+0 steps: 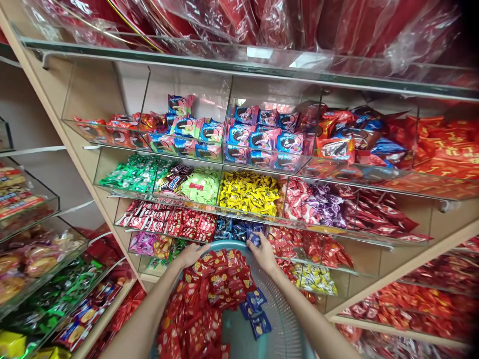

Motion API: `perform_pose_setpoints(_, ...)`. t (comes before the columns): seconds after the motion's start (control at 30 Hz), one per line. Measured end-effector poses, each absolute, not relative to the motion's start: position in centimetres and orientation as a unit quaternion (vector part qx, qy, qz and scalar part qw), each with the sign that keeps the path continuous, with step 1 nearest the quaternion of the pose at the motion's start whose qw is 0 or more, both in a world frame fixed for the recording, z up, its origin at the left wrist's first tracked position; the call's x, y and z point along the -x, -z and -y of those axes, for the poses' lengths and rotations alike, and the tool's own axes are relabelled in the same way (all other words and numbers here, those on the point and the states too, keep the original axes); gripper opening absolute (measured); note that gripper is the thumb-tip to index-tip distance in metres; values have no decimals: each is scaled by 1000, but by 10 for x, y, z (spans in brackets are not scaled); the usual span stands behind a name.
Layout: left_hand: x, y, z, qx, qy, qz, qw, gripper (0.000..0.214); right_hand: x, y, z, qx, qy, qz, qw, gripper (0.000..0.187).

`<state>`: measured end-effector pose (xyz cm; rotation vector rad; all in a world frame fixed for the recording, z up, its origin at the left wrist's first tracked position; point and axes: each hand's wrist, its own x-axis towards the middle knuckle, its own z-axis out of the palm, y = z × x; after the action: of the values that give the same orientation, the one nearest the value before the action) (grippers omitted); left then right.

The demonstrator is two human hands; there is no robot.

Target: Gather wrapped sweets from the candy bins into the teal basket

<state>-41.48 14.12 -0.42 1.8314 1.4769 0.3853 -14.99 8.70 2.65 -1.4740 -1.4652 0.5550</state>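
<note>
A teal plastic basket (292,314) fills the lower middle of the view. Red candy packets (209,294) heap up on its left side, and a few dark blue packets (261,324) lie at the right of them. At the far left part of the rim my left hand (192,254) is closed on the basket, fingers partly hidden. My right hand (265,255) is beside the rim's far right part, closed on a small blue packet (255,239). Directly beyond it, blue packets (239,229) fill a shelf compartment.
Clear-fronted shelves hold yellow candies (249,194), green candies (130,172), Oreo packs (239,134), Snickers bars (174,179) and orange-red packets (445,144). Large red plastic-wrapped bags (239,20) sit above. Side shelves of snacks (45,294) stand at the left and right.
</note>
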Motion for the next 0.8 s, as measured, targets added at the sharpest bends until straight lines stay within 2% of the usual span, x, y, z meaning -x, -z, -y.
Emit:
perform_pose_setpoints(0.13,414,7,-142,-708,-150,-573,384,58,149,-26,-54,527,-440,554,470,34)
perform_pose_setpoints(0.2,413,7,-142,-710,-153,-568,388,57,145,-24,-41,527,-481,555,428,34)
perform_pose_setpoints(0.27,413,7,-142,-714,-155,-562,387,55,141,-25,-30,553,-431,612,365,34)
perform_pose_setpoints(0.4,413,4,-141,-719,-149,-563,380,51,134,-29,-9,576,-186,780,159,38)
perform_pose_setpoints(0.5,413,1,-140,-723,-151,-560,374,52,133,-31,6,546,-138,826,21,39)
perform_pose_setpoints(0.7,413,4,-141,-717,-145,-570,374,53,131,-23,23,525,-119,841,-53,48)
perform_pose_setpoints(0.8,412,4,-141,-715,-144,-572,375,54,135,-17,27,511,-74,853,-73,43)
